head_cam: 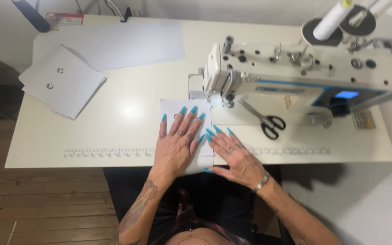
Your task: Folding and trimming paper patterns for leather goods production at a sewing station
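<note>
Left hand (pixel 176 143) flat on white fabric (pixel 171 109)

Head view, steeply down onto sewing table (pixel 114 136)

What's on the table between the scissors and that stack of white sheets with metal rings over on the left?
In the head view, the white fabric piece under the left hand lies between the scissors and the stack; otherwise bare table.

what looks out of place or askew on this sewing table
Little stands out. The black-handled scissors lie open on the white table beside the needle area of the white sewing machine. The stack of white fabric pieces with metal eyelets sits skewed, overhanging the table's left edge. Both hands, left and right, press a white fabric piece flat.
</note>
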